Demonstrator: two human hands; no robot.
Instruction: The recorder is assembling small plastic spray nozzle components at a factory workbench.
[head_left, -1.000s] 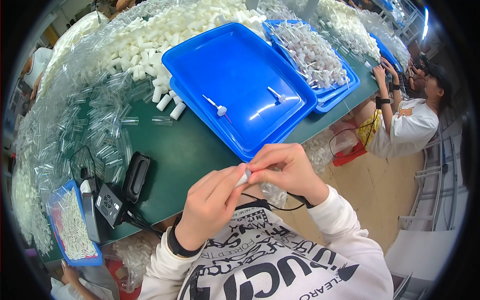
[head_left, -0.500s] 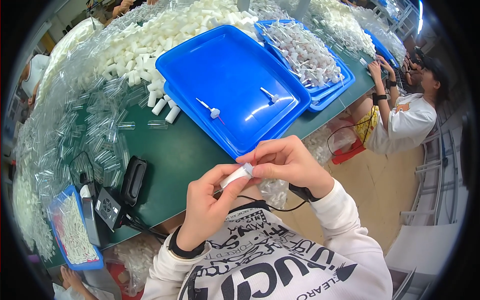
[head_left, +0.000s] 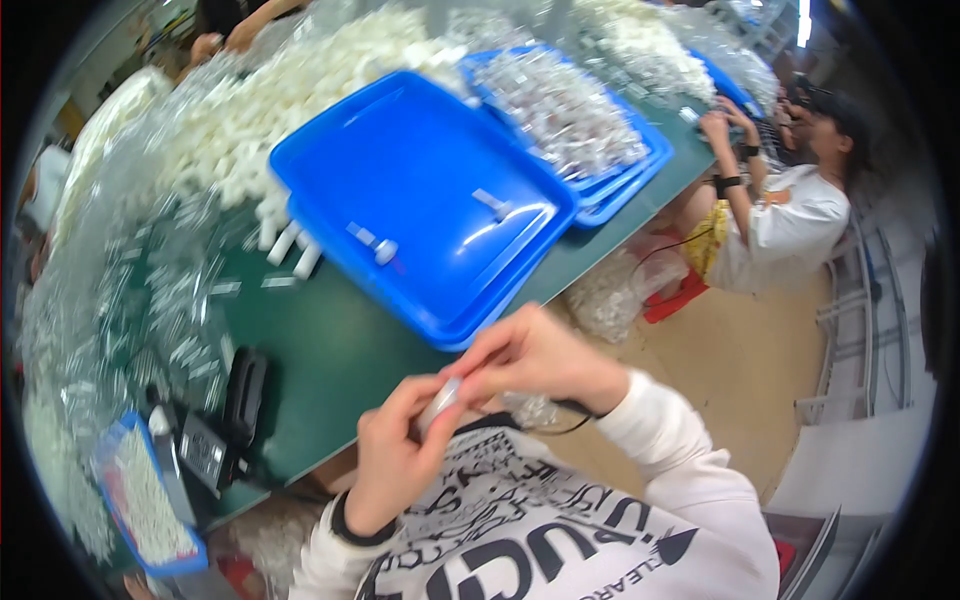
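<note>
Close to my chest, my left hand (head_left: 392, 455) and my right hand (head_left: 535, 352) meet on a small white tube-shaped part (head_left: 438, 403), pinched between the fingers of both. The picture is blurred, so its detail is hard to read. In front of me a large blue tray (head_left: 430, 150) lies on the green table (head_left: 330, 350), with two small white parts, one (head_left: 372, 243) and another (head_left: 494, 205), lying inside it.
A heap of white tubes (head_left: 270, 110) and clear plastic sleeves (head_left: 130, 300) covers the table's left. More blue trays hold clear parts (head_left: 565, 105) at the back. A small blue tray (head_left: 140, 495) and black devices (head_left: 240, 400) sit near left. Another person (head_left: 780, 215) works at right.
The view has swung and blurred; my hands have drawn closer to my chest, still together on the small white part. The parts in the tray lie as before.
</note>
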